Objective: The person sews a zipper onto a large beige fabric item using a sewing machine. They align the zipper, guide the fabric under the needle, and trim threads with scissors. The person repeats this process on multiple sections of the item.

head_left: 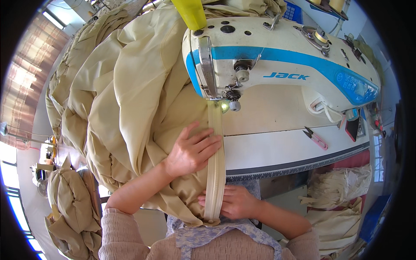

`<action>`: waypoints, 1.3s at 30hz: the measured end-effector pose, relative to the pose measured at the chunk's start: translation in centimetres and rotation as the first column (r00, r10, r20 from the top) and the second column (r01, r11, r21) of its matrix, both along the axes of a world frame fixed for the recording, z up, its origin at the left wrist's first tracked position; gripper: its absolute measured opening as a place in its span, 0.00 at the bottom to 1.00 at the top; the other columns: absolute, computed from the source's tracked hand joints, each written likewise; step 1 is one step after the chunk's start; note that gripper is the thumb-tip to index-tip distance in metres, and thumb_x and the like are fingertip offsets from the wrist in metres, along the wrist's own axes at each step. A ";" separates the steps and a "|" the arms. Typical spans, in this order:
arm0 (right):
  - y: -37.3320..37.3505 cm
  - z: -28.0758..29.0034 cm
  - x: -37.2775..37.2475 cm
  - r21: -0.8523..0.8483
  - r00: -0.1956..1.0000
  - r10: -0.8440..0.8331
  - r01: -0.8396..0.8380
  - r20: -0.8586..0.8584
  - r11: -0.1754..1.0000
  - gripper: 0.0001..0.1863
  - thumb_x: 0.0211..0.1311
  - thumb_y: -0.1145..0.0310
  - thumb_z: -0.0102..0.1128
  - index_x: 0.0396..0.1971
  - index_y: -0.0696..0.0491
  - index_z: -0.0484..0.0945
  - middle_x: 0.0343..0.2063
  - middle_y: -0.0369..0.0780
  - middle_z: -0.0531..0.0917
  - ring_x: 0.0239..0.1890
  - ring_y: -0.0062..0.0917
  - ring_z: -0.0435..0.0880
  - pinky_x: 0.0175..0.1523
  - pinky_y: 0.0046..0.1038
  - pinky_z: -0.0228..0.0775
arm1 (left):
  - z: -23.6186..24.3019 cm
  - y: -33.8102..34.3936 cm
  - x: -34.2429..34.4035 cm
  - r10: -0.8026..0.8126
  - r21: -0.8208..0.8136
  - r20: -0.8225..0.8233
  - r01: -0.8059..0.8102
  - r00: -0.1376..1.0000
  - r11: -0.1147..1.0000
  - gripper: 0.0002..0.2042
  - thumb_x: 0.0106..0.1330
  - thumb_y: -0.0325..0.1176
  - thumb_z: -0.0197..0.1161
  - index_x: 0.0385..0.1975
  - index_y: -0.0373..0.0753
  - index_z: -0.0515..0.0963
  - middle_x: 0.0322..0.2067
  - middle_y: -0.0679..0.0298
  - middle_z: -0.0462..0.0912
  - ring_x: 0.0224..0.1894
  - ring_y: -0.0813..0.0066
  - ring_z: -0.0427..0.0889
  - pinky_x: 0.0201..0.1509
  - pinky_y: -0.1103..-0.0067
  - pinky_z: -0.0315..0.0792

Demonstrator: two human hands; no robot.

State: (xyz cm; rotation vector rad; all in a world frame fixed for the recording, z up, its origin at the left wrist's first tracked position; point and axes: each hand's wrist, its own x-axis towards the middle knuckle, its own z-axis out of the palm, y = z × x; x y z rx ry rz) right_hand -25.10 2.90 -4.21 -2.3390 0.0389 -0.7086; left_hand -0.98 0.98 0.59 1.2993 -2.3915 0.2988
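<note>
A long cream zipper (216, 173) runs from under the presser-foot area of a white and blue sewing machine (260, 56) down toward my lap. It lies along the edge of a large piece of beige fabric (138, 99). My left hand (195, 149) rests flat on the fabric and zipper just below the needle area, its fingers stretched out and slightly apart. Nearer to me, my right hand (234, 201) is closed round the zipper's lower part from the right side, with fingertips showing at its left edge. The needle itself is hidden behind the machine head.
Pink-handled thread snips (316, 138) lie on the white table (260, 151), whose front edge carries a ruler strip. A yellow cup (190, 15) stands at the machine's head. Beige bundles (73, 208) sit at left; plastic-wrapped fabric (342, 186) lies at lower right.
</note>
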 end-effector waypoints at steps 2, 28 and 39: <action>-0.2 0.4 0.2 -0.011 1.000 0.006 -0.006 -0.018 1.000 0.25 0.58 0.71 0.64 0.59 0.49 0.82 0.58 0.34 0.84 0.59 0.28 0.83 0.65 0.32 0.75 | -0.3 -0.3 0.1 -0.013 -0.020 -0.004 0.013 1.000 1.000 0.15 0.55 0.31 0.68 0.44 0.42 0.85 0.49 0.69 0.87 0.53 0.68 0.86 0.64 0.58 0.71; -0.8 4.0 0.3 0.245 0.948 0.299 -0.266 -0.107 0.932 0.20 0.63 0.63 0.64 0.55 0.50 0.81 0.37 0.43 0.87 0.39 0.38 0.86 0.44 0.37 0.79 | 4.0 1.9 9.4 0.582 0.371 -0.012 -0.537 0.813 0.758 0.19 0.69 0.40 0.65 0.52 0.33 0.77 0.44 0.49 0.84 0.48 0.51 0.84 0.54 0.64 0.78; 6.8 3.1 5.7 -0.042 0.997 0.002 0.002 0.081 0.999 0.12 0.61 0.72 0.62 0.44 0.58 0.80 0.40 0.42 0.88 0.50 0.34 0.86 0.58 0.34 0.77 | 14.3 -2.9 9.1 0.589 -0.166 0.445 -0.584 0.674 0.794 0.07 0.69 0.30 0.58 0.42 0.37 0.72 0.39 0.53 0.83 0.44 0.57 0.83 0.40 0.68 0.81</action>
